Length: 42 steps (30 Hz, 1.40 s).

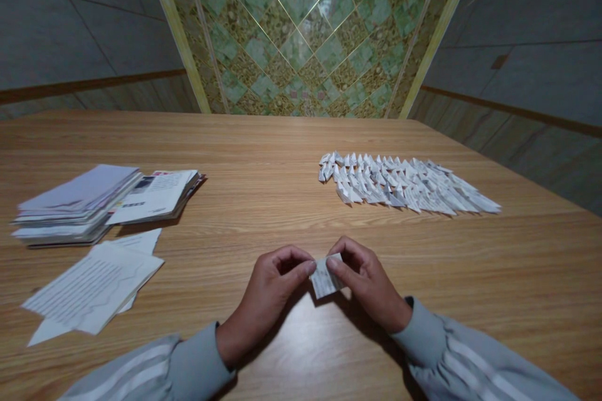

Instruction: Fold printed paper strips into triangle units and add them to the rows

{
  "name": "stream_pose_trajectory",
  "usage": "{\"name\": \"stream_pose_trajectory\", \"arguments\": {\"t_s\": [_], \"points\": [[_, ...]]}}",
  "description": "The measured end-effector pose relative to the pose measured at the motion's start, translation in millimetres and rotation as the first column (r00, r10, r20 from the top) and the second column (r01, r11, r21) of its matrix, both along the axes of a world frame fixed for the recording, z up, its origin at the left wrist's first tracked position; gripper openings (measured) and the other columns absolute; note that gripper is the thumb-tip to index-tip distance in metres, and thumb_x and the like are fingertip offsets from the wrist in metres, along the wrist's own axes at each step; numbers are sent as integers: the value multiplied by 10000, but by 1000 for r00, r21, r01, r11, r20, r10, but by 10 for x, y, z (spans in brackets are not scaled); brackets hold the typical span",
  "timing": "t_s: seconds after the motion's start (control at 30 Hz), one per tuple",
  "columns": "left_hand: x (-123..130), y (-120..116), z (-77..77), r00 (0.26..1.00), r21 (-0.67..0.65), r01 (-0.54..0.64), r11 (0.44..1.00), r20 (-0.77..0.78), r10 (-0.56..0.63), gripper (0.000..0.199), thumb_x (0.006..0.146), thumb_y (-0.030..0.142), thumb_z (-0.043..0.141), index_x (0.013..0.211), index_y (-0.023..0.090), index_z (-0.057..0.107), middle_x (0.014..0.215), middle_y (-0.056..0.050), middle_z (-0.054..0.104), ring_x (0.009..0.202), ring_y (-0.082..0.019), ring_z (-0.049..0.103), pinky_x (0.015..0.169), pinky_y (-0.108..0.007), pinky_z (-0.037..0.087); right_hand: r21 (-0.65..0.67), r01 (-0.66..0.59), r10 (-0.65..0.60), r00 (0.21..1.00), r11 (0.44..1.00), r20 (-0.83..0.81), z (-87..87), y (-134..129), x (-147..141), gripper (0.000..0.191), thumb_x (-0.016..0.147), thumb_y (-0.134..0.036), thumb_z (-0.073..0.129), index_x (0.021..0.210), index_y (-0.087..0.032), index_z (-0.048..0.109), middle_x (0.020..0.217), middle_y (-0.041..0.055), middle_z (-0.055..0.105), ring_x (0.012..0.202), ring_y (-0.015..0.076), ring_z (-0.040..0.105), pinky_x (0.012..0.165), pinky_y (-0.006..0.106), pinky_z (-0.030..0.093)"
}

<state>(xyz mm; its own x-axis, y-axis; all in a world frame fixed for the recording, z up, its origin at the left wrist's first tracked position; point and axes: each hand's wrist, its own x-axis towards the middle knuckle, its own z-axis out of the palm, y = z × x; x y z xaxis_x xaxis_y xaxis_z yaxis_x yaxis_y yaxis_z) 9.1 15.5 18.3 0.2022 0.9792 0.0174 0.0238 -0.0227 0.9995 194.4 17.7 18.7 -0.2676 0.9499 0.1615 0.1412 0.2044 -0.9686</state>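
Note:
Between my two hands is a small folded piece of printed paper [325, 283], held just above the wooden table. My left hand [275, 285] pinches its upper left corner between thumb and forefinger. At the upper right, my right hand [369, 279] grips the same paper, its thumb lying flat across the front. Print shows faintly on the paper's face; its back and my curled fingertips behind it are hidden. Beyond my right hand, several folded paper boats or similar pointed paper pieces [399, 185] stand in close rows on the table.
Loose printed sheets [98, 285] lie on the left of the wooden table [244, 194]. Behind them sits a thick stack of papers [78, 200], with a smaller pile of printed pages [157, 197] leaning against its right side. A tiled wall [301, 44] rises past the far edge.

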Motion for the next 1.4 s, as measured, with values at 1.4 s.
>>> {"name": "stream_pose_trajectory", "arguments": {"t_s": [1.4], "points": [[-88, 44, 24, 943, 424, 144, 894, -333, 7, 87, 877, 204, 670, 908, 183, 748, 795, -34, 740, 695, -159, 663, 631, -236, 478, 525, 2, -110, 979, 851, 174, 71, 31, 71, 108, 905, -190, 644, 798, -196, 652, 698, 5, 628, 704, 159, 565, 641, 274, 418]]}}
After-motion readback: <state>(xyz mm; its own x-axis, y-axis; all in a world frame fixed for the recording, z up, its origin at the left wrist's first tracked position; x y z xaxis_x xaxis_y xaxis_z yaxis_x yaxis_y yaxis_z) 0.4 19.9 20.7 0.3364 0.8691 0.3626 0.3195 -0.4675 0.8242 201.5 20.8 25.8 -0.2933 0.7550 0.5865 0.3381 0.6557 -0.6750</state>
